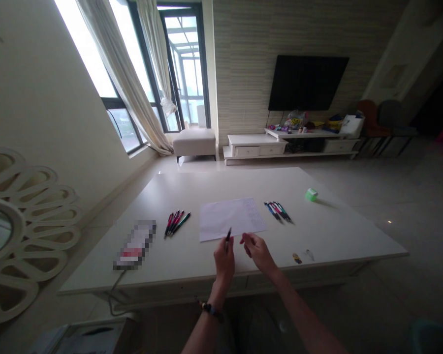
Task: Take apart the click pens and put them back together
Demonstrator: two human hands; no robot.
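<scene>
My left hand (224,258) is closed round a dark pen (228,234), which points up over the near edge of a white sheet of paper (221,216). Beside it, my right hand (257,250) has its fingers curled together; whether anything small is in them is hidden. The two hands are close but apart. Several pens (175,223) in red, dark and green lie in a group left of the paper. Another group of pens (278,211), blue, red, white and green, lies to its right. Faint writing runs along the paper's right side.
The white table (133,280) also bears a blurred-out phone-like object (136,246) with a cable at left. A small green-and-white box (311,194) stands at far right, and a small yellow-and-dark item (297,258) lies near the front edge. Beyond are a stool (194,142) and a TV cabinet (256,146).
</scene>
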